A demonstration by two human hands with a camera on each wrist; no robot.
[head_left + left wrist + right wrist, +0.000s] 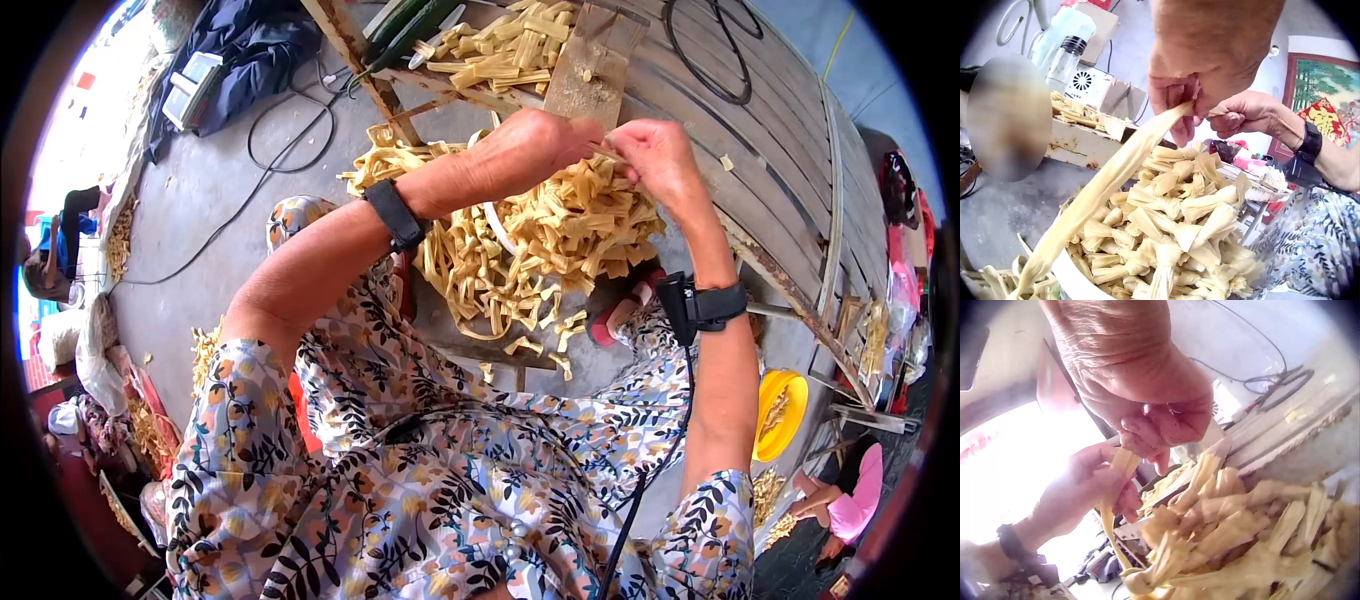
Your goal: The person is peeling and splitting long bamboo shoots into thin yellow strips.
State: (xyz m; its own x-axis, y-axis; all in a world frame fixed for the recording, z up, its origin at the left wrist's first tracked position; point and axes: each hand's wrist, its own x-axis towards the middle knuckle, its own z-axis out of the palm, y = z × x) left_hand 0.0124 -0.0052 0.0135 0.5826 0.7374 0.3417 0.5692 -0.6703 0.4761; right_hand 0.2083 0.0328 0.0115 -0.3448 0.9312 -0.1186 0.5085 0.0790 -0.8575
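A long pale yellow strip (1094,194) hangs from the left hand (1204,62), whose fingers pinch its upper end. Close beside it, the right hand (655,155) pinches a short end of the pale material between thumb and fingers. In the right wrist view the right hand (1154,394) is curled at the strip (1124,464), with the left hand (1079,494) just beyond. Both hands are above a heaped pile of knotted yellow pieces (590,220) in a white-rimmed container (1072,278). Whether the two held ends are one piece is hidden by the fingers.
Loose strips (450,270) hang left of the pile. Beyond it are a wooden board (590,70), more cut pieces (510,50) and a slatted surface (760,150). A yellow basket (782,415) stands at right; a black cable (265,170) crosses the floor at left.
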